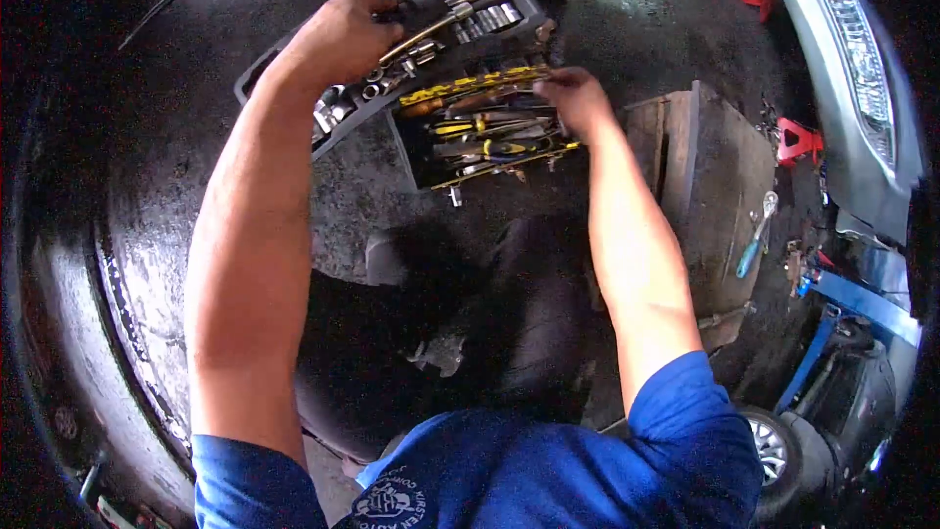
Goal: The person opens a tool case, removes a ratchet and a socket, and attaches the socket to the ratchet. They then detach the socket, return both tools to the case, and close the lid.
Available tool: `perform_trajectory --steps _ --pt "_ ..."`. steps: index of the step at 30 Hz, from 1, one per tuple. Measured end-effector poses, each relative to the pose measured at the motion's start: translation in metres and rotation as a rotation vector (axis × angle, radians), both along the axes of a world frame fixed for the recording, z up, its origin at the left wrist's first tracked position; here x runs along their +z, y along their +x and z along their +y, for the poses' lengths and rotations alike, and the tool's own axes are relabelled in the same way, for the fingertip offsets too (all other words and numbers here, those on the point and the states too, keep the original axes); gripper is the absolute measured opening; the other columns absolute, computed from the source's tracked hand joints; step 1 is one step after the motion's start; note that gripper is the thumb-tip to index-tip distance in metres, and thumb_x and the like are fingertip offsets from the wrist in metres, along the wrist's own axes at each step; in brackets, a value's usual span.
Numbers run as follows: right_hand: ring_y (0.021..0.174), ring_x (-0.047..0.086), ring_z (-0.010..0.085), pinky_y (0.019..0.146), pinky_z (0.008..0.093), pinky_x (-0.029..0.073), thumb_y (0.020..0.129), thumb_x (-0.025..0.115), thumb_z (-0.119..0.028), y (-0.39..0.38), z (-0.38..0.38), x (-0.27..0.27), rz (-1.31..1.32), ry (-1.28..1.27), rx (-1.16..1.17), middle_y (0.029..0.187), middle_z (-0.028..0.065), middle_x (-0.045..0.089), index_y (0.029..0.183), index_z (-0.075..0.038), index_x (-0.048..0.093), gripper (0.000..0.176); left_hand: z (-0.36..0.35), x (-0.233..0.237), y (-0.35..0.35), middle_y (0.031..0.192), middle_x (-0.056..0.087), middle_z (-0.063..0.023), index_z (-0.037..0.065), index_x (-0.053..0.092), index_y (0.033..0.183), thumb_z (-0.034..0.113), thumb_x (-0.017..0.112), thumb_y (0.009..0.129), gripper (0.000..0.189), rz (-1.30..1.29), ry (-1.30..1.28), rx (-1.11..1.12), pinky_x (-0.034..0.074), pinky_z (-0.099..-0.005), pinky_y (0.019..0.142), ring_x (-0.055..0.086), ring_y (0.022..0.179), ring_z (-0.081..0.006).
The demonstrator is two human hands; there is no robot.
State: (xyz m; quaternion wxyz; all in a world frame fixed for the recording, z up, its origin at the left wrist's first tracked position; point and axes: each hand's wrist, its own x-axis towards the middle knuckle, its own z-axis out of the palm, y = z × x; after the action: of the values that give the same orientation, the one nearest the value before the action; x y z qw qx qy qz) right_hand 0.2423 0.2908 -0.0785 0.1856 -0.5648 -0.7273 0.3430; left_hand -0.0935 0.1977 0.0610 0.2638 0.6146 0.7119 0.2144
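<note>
My left hand point(354, 37) is over a grey tray point(524, 2) of sockets and extension bars, its fingers bent around something dark at the tray's middle that I cannot make out. A long extension bar point(428, 34) lies beside the fingertips. My right hand point(576, 98) is at the right end of an open black toolbox point(411, 159), fingers closed near its yellow-edged rim; what they hold, if anything, is hidden. Inside the box are several pliers and screwdrivers, among them yellow-and-black pliers point(509, 148).
A wooden board point(729, 176) lies right of the toolbox, with a blue-handled ratchet point(754, 245) on it. Red stands point(799, 142) and a car front point(842, 59) are at the right. A blue metal frame point(867, 306) and a wheel point(771, 451) are lower right.
</note>
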Motion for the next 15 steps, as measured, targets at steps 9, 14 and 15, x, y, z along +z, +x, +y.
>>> perform_trajectory --steps 9,14,15 --pt "0.098 0.064 0.0264 0.087 0.0364 0.049 0.071 0.081 -0.039 0.083 0.004 0.029 -0.278 -0.110 -0.191 0.104 0.0165 0.068 0.102 -0.001 0.066 0.051 0.003 -0.002 0.000 0.098 0.068 -0.0234 -0.001 0.065 0.109 0.021 0.063 0.080 0.037 -0.062 -0.011 -0.020 0.050 -0.0393 0.085 0.066 0.093 -0.0306" --pt "0.081 0.064 0.0214 0.077 0.0349 0.050 0.073 0.080 -0.035 0.081 -0.026 0.000 -0.395 -0.215 0.032 0.088 0.0101 0.068 0.099 -0.001 0.061 0.046 0.005 -0.004 0.005 0.096 0.068 -0.0226 -0.001 0.065 0.110 0.021 0.063 0.080 0.037 -0.072 -0.001 -0.009 0.050 -0.0387 0.084 0.067 0.091 -0.0289" --pt "0.081 0.065 0.0211 0.075 0.0344 0.050 0.072 0.079 -0.032 0.075 -0.032 -0.004 -0.455 -0.168 0.105 0.085 0.0112 0.068 0.096 -0.002 0.062 0.042 0.005 -0.004 0.004 0.096 0.068 -0.0225 -0.001 0.065 0.110 0.021 0.063 0.080 0.037 -0.066 -0.009 -0.037 0.051 -0.0389 0.083 0.067 0.090 -0.0290"
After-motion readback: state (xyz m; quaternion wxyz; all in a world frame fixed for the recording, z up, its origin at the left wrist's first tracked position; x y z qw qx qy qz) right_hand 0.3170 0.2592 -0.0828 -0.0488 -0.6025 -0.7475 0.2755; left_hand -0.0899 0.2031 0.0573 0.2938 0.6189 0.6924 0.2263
